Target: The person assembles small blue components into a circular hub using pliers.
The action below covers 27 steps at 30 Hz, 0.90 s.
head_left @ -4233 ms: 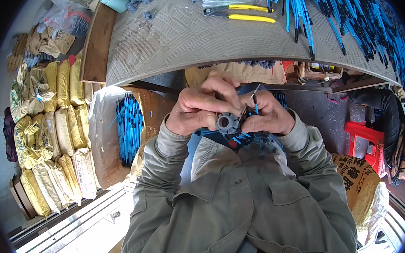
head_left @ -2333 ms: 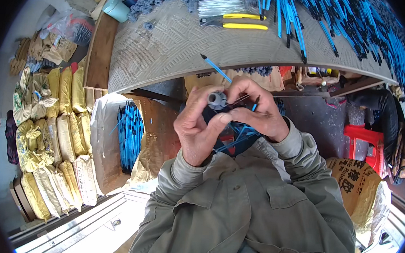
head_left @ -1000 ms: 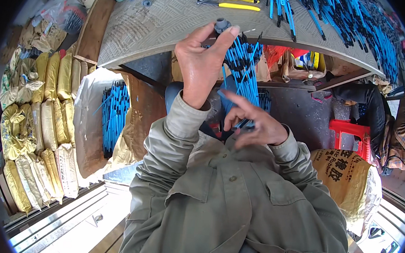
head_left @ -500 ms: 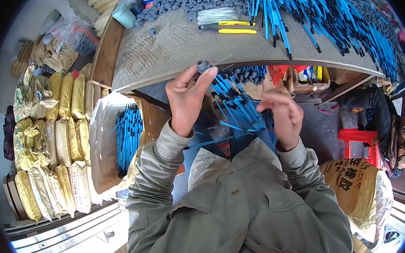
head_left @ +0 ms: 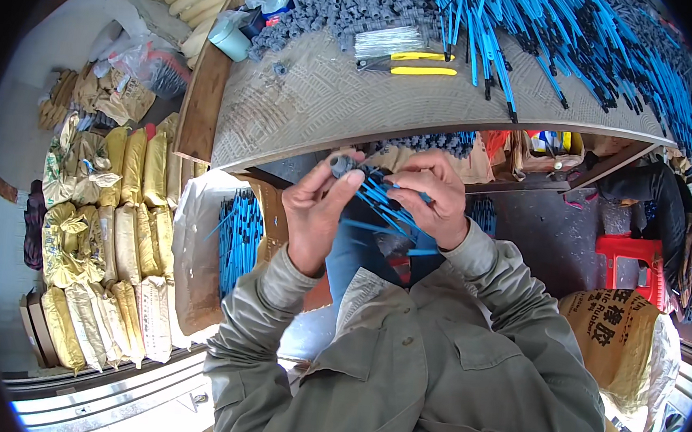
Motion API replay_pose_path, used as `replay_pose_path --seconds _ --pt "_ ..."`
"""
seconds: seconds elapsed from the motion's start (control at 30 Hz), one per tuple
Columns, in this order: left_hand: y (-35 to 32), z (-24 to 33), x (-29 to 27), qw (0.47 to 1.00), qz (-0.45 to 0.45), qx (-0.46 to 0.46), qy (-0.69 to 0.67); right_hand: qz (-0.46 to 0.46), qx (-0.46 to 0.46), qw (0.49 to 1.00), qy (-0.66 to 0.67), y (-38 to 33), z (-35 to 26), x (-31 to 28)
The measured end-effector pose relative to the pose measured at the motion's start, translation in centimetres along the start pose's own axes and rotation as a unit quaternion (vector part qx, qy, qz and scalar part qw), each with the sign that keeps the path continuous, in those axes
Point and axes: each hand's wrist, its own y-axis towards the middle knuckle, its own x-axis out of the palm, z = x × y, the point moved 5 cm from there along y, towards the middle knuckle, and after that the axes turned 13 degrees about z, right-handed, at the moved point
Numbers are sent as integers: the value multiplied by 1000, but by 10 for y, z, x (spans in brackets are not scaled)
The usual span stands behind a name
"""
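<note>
My left hand [head_left: 318, 214] pinches a small grey round hub [head_left: 342, 165] from which several blue rods [head_left: 383, 207] fan out to the right and downward. My right hand [head_left: 433, 197] grips those blue rods just beside the hub, fingers curled around them. Both hands are held together below the front edge of the workbench [head_left: 304, 123], above my lap. My grey-green jacket sleeves come up from the lower part of the view.
On the workbench lie a heap of grey hubs [head_left: 346, 5], a big spread of blue rods with black tips [head_left: 571, 39], yellow-handled pliers [head_left: 407, 62] and a metal wire bundle [head_left: 388, 41]. A white bag holding blue rods [head_left: 239, 236] stands at left beside yellow sacks [head_left: 126, 223]. A red stool [head_left: 630, 267] at right.
My left hand came down from the bench edge with the hub, and my right hand moved up to meet it and took hold of the blue rods.
</note>
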Motion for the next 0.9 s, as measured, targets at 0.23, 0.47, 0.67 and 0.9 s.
replay_pose_path --seconds 0.23,0.47,0.67,0.9 --pt "-11 -8 8 997 48 66 -10 60 45 997 -11 5 8 1" --pt "-13 -3 21 993 99 69 -1 103 97 990 -13 7 9 -4" --pt "-15 0 29 992 90 88 23 141 138 980 3 1 14 -8" --pt "-12 -3 35 991 86 99 10 151 151 977 -16 7 15 -11"
